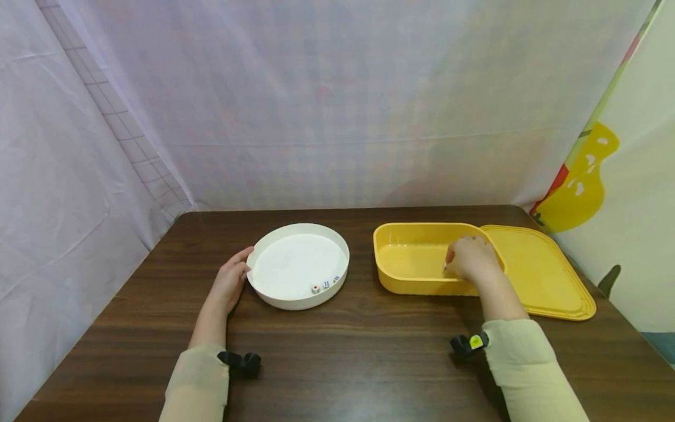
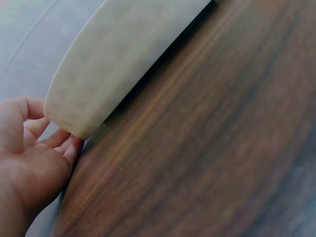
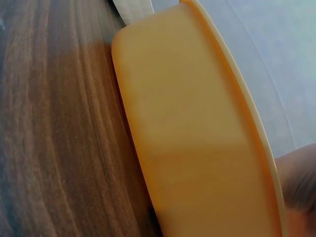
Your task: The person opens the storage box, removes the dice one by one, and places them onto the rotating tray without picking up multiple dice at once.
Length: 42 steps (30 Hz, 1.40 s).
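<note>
My left hand holds the left edge of a round white tray, its digits at the rim and low on the wall in the left wrist view. Several small white dice lie inside by the near right wall, one showing a red dot, others blue marks. My right hand reaches into a yellow rectangular box, fingers curled and pinching a small white die, mostly covered by the fingertips. In the right wrist view, the box wall hides most of that hand.
A yellow lid lies flat on the dark wooden table, right of the box and partly behind my right forearm. Pale curtains hang along the table's back and sides. Each wrist wears a black strap with a camera.
</note>
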Each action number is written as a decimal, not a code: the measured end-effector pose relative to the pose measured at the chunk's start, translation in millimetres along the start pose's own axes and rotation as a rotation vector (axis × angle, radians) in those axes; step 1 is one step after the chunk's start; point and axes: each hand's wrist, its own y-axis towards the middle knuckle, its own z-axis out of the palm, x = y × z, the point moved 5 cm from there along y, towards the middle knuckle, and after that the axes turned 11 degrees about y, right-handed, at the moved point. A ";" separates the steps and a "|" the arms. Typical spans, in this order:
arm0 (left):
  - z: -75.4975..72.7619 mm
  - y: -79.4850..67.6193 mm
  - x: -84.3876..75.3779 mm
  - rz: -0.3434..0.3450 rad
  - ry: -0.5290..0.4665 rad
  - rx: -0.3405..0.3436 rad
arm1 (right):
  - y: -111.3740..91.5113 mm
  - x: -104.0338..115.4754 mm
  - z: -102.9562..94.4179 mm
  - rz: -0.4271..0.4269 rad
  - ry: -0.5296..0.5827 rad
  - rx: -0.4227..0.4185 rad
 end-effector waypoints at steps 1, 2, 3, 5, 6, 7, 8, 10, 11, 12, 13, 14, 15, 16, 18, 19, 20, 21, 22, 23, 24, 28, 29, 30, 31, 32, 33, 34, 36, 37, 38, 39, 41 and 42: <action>-0.2 0.5 0.3 0.000 0.002 0.000 | -0.3 0.6 -0.4 0.000 0.001 -0.005; -0.2 0.7 0.4 0.000 0.002 0.000 | -0.6 1.1 -0.9 0.001 0.004 -0.011; 0.0 0.9 0.7 -0.002 0.003 -0.001 | -0.9 1.8 -1.7 -0.001 0.006 -0.018; 0.1 0.9 0.7 -0.004 0.005 -0.001 | -1.6 3.5 -3.2 -0.007 0.007 -0.035; 0.1 0.9 0.7 -0.005 0.006 -0.002 | -2.0 4.3 -3.9 -0.009 0.011 -0.043; -0.1 0.8 0.4 -0.004 0.005 -0.002 | -2.7 5.4 -4.6 -0.014 0.012 -0.053; 0.0 0.3 0.1 -0.004 0.007 -0.001 | -3.2 6.5 -5.3 -0.021 0.009 -0.062; -0.2 -0.2 -0.7 0.000 0.009 0.001 | -4.1 9.2 -6.5 -0.038 0.001 -0.078; -0.2 -0.4 -1.0 0.000 0.007 0.001 | -4.6 10.7 -7.1 -0.046 -0.002 -0.085; -0.1 -0.7 -1.5 0.002 0.006 0.001 | -4.9 12.1 -7.7 -0.054 -0.007 -0.091; -0.1 -0.9 -1.9 0.003 0.006 0.002 | -5.2 13.6 -8.3 -0.062 -0.012 -0.096; 0.1 -1.2 -2.2 0.004 0.006 0.001 | -5.3 14.9 -9.0 -0.068 -0.017 -0.101; 0.0 -1.1 -2.3 0.004 0.011 0.001 | -5.6 16.3 -9.9 -0.075 -0.019 -0.106; 0.2 -1.5 -2.5 0.004 0.017 0.001 | -5.8 17.7 -10.6 -0.081 -0.023 -0.110; 0.1 -1.6 -2.7 0.005 0.023 -0.003 | -6.3 20.2 -12.0 -0.088 -0.027 -0.116; 0.0 -1.6 -2.8 0.005 0.025 -0.003 | -6.7 21.9 -12.8 -0.091 -0.027 -0.118; 0.0 -1.5 -2.7 0.006 0.026 -0.002 | -6.9 23.1 -13.5 -0.092 -0.029 -0.120; 0.1 -1.3 -2.7 0.006 0.026 -0.001 | -7.3 24.8 -14.2 -0.094 -0.031 -0.122; 0.5 -1.4 -2.9 0.007 0.021 0.001 | -7.4 26.1 -14.7 -0.096 -0.037 -0.123; 0.5 -1.1 -2.9 0.009 0.016 0.001 | -7.7 27.5 -15.0 -0.098 -0.041 -0.124; 0.7 -0.9 -3.0 0.008 0.012 0.002 | -7.8 29.0 -15.3 -0.101 -0.047 -0.126; 1.9 -0.5 -3.6 0.011 0.017 0.006 | -9.0 35.4 -16.0 -0.105 -0.054 -0.128; 2.0 -0.1 -3.4 0.011 0.016 0.004 | -9.7 37.4 -16.4 -0.106 -0.050 -0.128; 2.3 0.1 -3.2 0.010 0.017 0.006 | -10.2 39.1 -16.8 -0.106 -0.046 -0.129; 2.4 0.3 -2.9 0.008 0.019 0.006 | -10.9 41.1 -17.3 -0.106 -0.039 -0.130; 2.4 0.5 -2.6 0.007 0.024 0.007 | -11.5 43.1 -17.8 -0.109 -0.034 -0.132; 2.4 0.6 -2.3 0.005 0.021 0.006 | -12.2 45.7 -18.3 -0.114 -0.031 -0.134; 2.6 0.6 -2.2 0.004 0.022 0.006 | -12.8 47.8 -18.7 -0.118 -0.024 -0.135; 2.5 0.5 -2.1 0.005 0.029 0.006 | -14.3 53.2 -19.4 -0.130 -0.016 -0.139; 2.4 0.5 -1.9 0.006 0.029 0.005 | -15.3 56.2 -19.7 -0.136 -0.011 -0.141; 2.2 0.6 -1.7 0.007 0.029 0.004 | -16.0 59.2 -19.8 -0.143 -0.008 -0.142; 2.0 0.5 -1.5 0.007 0.026 0.003 | -17.1 62.7 -19.9 -0.149 -0.002 -0.142; 1.4 0.5 -1.0 0.006 0.026 0.001 | -18.7 69.6 -20.0 -0.165 0.002 -0.145; 1.1 0.4 -0.6 0.004 0.023 -0.001 | -19.4 72.9 -19.7 -0.173 0.000 -0.146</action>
